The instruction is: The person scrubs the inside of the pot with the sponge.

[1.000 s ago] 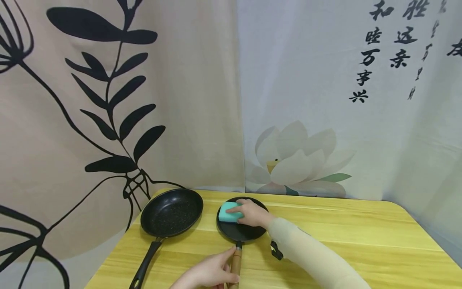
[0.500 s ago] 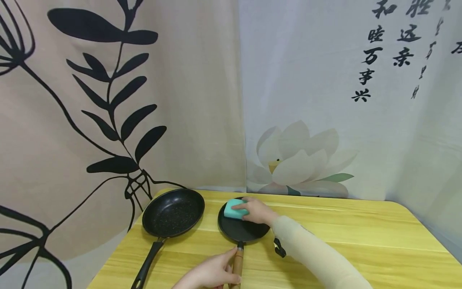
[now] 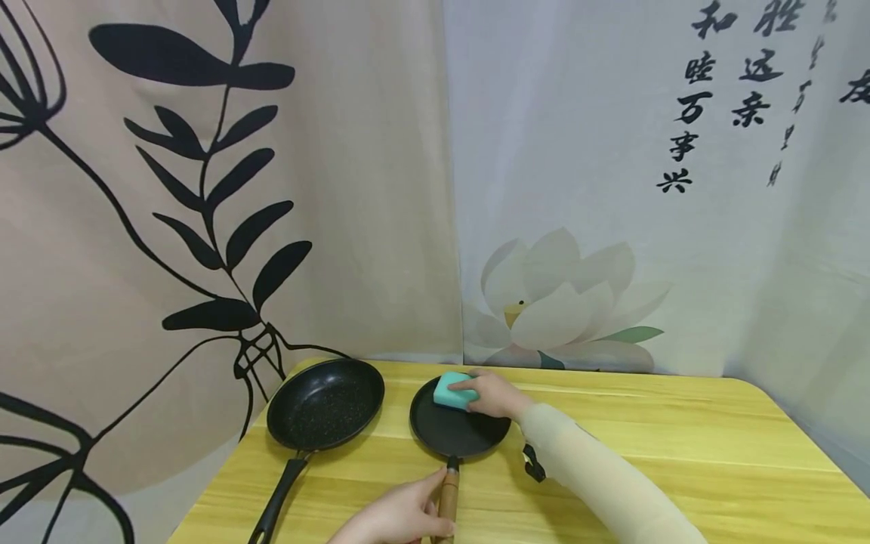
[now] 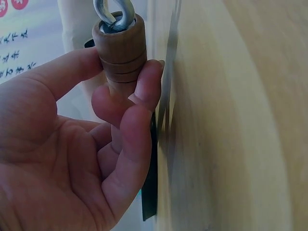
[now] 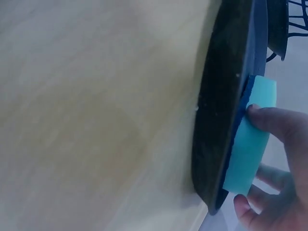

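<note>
A small black frying pan (image 3: 462, 438) stands on the wooden table in the head view. Its brown wooden handle (image 3: 447, 495) points toward me, and my left hand (image 3: 397, 510) grips it with thumb and fingers. In the left wrist view the handle's end (image 4: 120, 48) carries a metal hanging loop. My right hand (image 3: 499, 394) holds a turquoise sponge (image 3: 451, 391) against the far part of the pan's inside. A dark scouring layer on the sponge (image 5: 250, 144) faces the pan in the right wrist view, with thumb and fingers on its opposite edges.
A larger black speckled frying pan (image 3: 326, 404) stands to the left, its black handle (image 3: 279, 499) pointing toward me. The yellow wooden table (image 3: 646, 431) ends at the back against a printed curtain (image 3: 367, 189).
My right hand has slid the sponge rightward and slightly away across the small pan, from its left side to the far middle. The left hand keeps its grip on the handle.
</note>
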`<move>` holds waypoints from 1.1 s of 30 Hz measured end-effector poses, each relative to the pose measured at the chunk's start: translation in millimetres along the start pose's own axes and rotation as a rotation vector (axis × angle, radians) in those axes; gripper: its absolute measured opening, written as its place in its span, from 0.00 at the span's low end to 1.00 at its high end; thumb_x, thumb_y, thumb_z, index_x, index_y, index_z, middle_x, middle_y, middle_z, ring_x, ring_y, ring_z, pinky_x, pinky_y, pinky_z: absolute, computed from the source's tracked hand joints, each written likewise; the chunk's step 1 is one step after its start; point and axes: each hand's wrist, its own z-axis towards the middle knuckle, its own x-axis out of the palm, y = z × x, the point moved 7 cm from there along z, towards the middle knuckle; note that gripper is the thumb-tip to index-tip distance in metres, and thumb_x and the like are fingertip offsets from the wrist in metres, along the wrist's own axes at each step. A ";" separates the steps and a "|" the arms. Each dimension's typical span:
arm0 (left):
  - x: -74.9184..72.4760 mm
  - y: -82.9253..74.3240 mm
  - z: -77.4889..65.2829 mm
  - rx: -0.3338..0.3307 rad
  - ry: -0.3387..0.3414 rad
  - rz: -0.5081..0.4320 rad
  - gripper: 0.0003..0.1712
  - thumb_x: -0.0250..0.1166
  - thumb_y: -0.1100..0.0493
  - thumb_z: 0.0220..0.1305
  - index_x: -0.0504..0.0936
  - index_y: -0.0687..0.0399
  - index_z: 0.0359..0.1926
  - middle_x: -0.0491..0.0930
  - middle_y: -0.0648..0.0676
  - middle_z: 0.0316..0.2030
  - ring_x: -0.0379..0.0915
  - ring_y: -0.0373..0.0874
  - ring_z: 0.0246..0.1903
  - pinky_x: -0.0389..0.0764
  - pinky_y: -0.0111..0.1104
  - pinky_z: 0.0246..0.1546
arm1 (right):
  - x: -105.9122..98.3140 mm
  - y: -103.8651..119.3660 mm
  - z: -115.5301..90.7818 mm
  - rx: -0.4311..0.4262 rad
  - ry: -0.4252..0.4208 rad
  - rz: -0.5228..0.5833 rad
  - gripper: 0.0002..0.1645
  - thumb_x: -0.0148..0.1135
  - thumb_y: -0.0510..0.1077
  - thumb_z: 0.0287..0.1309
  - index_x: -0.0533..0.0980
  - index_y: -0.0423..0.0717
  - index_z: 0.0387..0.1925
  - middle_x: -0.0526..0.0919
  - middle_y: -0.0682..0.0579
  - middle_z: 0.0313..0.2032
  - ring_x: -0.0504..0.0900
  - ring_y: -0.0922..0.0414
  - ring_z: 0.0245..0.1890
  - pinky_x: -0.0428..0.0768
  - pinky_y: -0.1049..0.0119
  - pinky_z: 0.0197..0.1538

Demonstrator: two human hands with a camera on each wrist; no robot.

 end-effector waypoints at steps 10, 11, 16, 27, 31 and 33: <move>2.1 -3.3 -3.7 -0.016 -0.067 -0.024 0.48 0.70 0.50 0.58 0.57 0.63 0.73 0.80 0.53 0.24 0.69 0.40 0.17 0.67 0.31 0.17 | -3.9 -6.0 -6.1 0.022 0.010 0.022 0.30 0.69 0.43 0.58 0.75 0.57 0.63 0.67 0.33 0.64 0.67 0.38 0.63 0.72 0.46 0.57; 2.1 -2.4 -2.9 -0.013 -0.062 -0.028 0.48 0.70 0.51 0.59 0.57 0.63 0.73 0.80 0.53 0.24 0.68 0.40 0.17 0.67 0.31 0.17 | -4.2 -6.5 -6.3 0.024 0.010 0.022 0.30 0.69 0.43 0.58 0.75 0.57 0.62 0.67 0.33 0.64 0.67 0.38 0.63 0.72 0.45 0.57; 1.8 -11.6 -7.1 0.010 -0.030 -0.027 0.48 0.69 0.52 0.61 0.54 0.67 0.73 0.81 0.51 0.25 0.67 0.38 0.15 0.67 0.30 0.17 | -5.6 -8.2 -8.5 0.027 0.002 0.001 0.30 0.69 0.45 0.57 0.75 0.59 0.62 0.68 0.34 0.63 0.69 0.39 0.62 0.73 0.45 0.56; 1.8 -10.7 -5.0 0.009 -0.016 -0.043 0.51 0.70 0.50 0.59 0.53 0.70 0.72 0.82 0.53 0.25 0.67 0.38 0.14 0.69 0.30 0.16 | -6.4 -8.5 -23.3 0.064 0.018 0.019 0.31 0.70 0.47 0.56 0.75 0.61 0.63 0.70 0.36 0.62 0.73 0.41 0.58 0.72 0.43 0.55; 1.9 -15.8 -8.1 0.021 -0.009 -0.036 0.50 0.69 0.50 0.60 0.52 0.71 0.72 0.81 0.52 0.24 0.66 0.37 0.14 0.68 0.29 0.16 | -5.9 -6.6 -27.9 0.047 0.027 0.013 0.31 0.70 0.46 0.57 0.74 0.61 0.63 0.69 0.36 0.62 0.71 0.41 0.60 0.72 0.46 0.57; 1.8 -15.5 -7.8 0.023 -0.006 -0.029 0.50 0.68 0.51 0.61 0.52 0.72 0.72 0.81 0.52 0.24 0.66 0.37 0.13 0.68 0.29 0.16 | -6.4 -5.2 -30.2 0.033 0.028 0.018 0.31 0.70 0.46 0.56 0.75 0.60 0.62 0.69 0.35 0.62 0.70 0.40 0.60 0.72 0.46 0.57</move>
